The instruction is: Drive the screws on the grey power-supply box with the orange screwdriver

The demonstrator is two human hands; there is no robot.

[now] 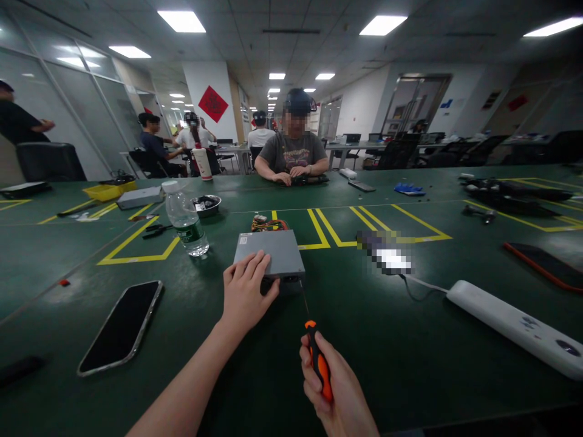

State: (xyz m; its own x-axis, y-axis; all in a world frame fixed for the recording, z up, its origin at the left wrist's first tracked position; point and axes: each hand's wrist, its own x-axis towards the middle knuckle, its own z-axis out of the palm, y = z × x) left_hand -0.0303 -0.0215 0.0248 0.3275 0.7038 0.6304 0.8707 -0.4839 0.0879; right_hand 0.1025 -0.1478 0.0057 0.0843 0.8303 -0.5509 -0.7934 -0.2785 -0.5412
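A grey metal computer power supply (285, 249) lies on the green table in front of me, its bundle of coloured cables (271, 224) behind it. Across its left front corner my left hand (248, 285) is laid, fingers over the top and thumb against the front side, holding it. My right hand (334, 382) is closed round the orange and black handle of a screwdriver (322, 364). The thin shaft points away from me, its tip at the right end of the power supply's front face; whether it sits in a screw is too small to tell.
Left of the power supply stand a water bottle (186, 227) and a metal bowl (207, 206); a phone (122, 328) lies nearer. On the right are a white power strip (514, 325) and a pixelated device (387, 255). A person (294, 152) sits opposite, hands on a dark object.
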